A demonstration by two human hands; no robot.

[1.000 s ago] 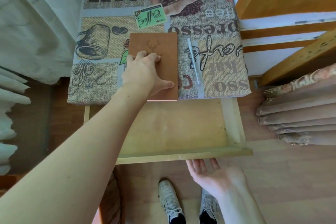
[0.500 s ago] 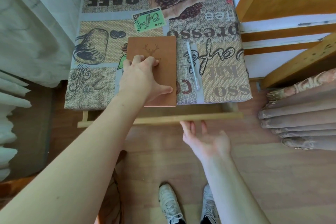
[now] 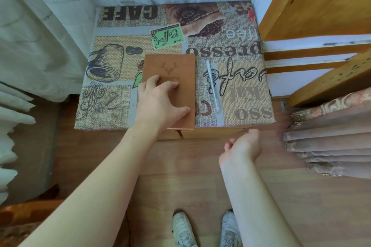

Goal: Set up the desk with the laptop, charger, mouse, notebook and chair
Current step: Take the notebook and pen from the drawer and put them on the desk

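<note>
Brown notebook (image 3: 176, 78) — under left hand's (image 3: 158, 104) fingers (image 3: 170, 86).

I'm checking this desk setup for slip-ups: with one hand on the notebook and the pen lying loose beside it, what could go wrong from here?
1. The notebook overhangs the desk's near edge; if the left hand lifts or drags it nearer, it may tip off.
2. The pen lies loose right of the notebook; sliding the notebook sideways could roll it away.
3. The right hand hangs below the front edge and could bump it.
</note>
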